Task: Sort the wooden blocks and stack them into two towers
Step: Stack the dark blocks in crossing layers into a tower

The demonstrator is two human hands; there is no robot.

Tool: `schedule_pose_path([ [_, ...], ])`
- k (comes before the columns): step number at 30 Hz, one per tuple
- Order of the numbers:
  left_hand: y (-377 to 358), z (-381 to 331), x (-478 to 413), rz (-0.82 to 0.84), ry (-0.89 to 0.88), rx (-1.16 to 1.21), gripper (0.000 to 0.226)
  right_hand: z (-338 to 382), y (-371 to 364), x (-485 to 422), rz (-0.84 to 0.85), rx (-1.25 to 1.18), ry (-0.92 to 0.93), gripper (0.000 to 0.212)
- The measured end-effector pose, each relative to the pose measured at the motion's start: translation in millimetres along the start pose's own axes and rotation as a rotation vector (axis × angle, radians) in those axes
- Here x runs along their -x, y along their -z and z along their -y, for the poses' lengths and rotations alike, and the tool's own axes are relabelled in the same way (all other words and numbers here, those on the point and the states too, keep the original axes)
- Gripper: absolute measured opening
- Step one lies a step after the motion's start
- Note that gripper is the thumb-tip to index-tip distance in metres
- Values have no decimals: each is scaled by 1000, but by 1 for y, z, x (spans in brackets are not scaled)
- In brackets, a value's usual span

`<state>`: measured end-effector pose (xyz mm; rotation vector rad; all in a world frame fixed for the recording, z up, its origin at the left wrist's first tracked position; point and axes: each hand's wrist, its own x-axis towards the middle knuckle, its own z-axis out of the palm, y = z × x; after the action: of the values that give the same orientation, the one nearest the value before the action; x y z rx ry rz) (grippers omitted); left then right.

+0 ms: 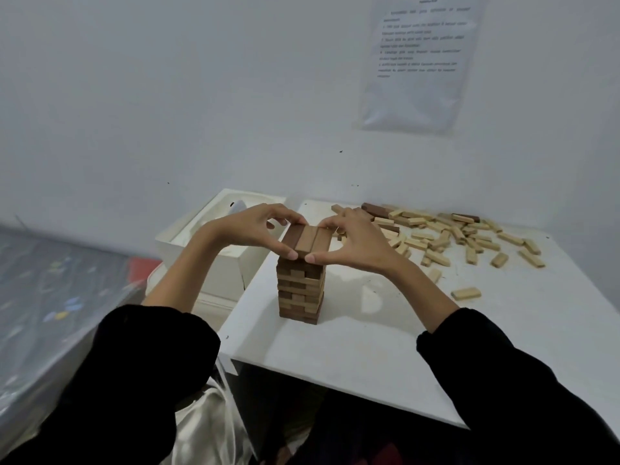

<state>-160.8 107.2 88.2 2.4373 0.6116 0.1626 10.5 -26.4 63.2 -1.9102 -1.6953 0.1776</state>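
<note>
A left hand [255,229] and right hand [352,243] are each pinching the 3-block top layer [307,241] of a tower [302,290] standing at the left edge of the table [369,347], seemingly squaring it up; loose blocks [469,236] are lying scattered far right, awaiting sorting.

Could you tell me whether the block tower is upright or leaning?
Upright: the tower stands straight on the table, layers aligned, with the left hand and right hand gripping its top layer.
</note>
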Motion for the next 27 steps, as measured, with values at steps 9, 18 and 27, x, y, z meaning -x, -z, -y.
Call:
schedule_pose_path([
  [9,-9,13,-2,5,0,14,81,-1,-7,1,17,20,-25,68],
  [18,-9,13,-2,21,3,23,83,1,-9,4,11,42,-40,67],
  [27,-9,18,-1,27,17,69,79,2,-12,2,25,35,-31,68],
])
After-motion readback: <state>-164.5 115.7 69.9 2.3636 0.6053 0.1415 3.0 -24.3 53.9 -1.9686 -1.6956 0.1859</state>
